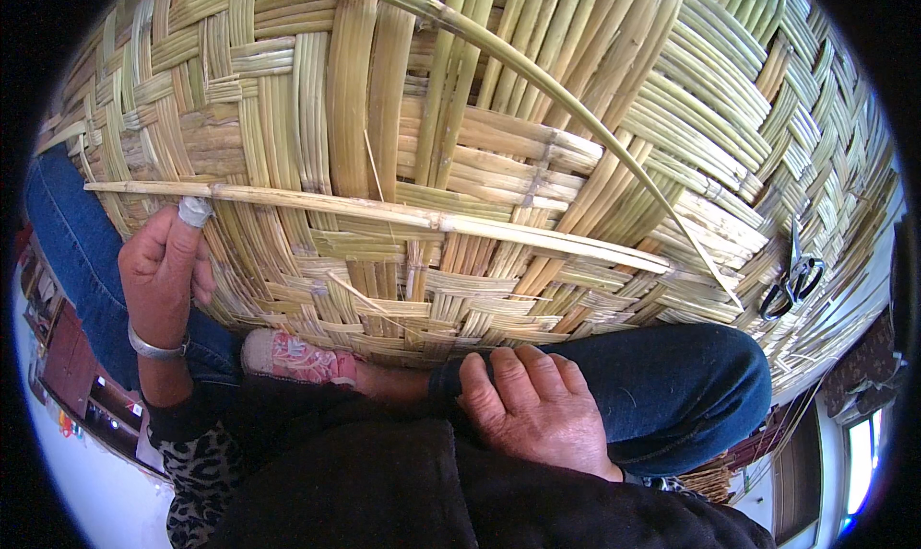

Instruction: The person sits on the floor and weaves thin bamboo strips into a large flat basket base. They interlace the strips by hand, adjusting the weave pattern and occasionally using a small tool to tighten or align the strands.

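A large woven bamboo mat (480,146) fills most of the view, made of flat yellow-green strips. My left hand (165,266), with a taped thumb and a silver bangle, grips the left end of a long thin bamboo strip (403,213) lying across the mat. My right hand (532,405) rests palm down at the mat's near edge, fingers against my jeans-clad leg. A second long green strip (537,79) curves over the mat from the top toward the right.
A pair of black scissors (791,280) lies on the mat at the right. My foot in a pink patterned shoe (293,357) sits under the mat's near edge. Furniture and a window show at the rim.
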`<action>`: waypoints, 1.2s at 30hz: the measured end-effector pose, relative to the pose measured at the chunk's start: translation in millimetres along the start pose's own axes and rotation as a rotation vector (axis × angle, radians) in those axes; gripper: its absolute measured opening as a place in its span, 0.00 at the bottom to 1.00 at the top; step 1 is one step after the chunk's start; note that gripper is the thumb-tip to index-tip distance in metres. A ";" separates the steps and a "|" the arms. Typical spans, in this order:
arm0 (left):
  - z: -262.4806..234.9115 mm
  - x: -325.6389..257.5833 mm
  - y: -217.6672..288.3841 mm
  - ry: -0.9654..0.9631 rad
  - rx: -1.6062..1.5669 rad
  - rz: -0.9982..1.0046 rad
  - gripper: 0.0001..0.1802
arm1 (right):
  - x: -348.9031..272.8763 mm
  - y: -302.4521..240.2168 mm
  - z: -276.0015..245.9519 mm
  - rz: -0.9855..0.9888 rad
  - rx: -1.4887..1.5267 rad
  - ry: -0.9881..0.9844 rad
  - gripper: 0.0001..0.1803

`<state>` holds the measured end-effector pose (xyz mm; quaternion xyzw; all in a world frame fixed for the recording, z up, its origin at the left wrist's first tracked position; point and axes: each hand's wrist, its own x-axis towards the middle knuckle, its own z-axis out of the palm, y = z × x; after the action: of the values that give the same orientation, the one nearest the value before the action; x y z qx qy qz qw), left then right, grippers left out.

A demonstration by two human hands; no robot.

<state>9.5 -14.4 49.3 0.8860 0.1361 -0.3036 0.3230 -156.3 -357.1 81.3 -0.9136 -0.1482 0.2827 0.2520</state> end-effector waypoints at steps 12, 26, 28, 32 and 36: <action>-1.5 1.1 -2.2 -0.017 0.049 0.014 0.22 | -0.8 1.6 0.6 -0.006 -0.010 0.001 0.20; -4.2 0.9 -5.5 -0.044 0.031 0.033 0.23 | -3.5 -2.3 -1.2 0.043 0.046 -0.084 0.23; -3.7 0.7 -5.7 -0.040 0.026 0.032 0.23 | -3.2 -1.8 -1.0 0.039 0.047 -0.077 0.23; -2.0 0.6 -3.0 -0.024 0.018 0.017 0.22 | -0.9 1.3 1.0 -0.005 -0.004 0.008 0.19; 0.6 -0.2 -0.2 0.000 -0.015 0.010 0.22 | -0.5 1.2 0.5 -0.004 -0.006 0.000 0.19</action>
<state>8.9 -14.7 49.0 0.8842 0.1340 -0.3011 0.3309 -156.9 -358.1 80.5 -0.9140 -0.1512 0.2819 0.2496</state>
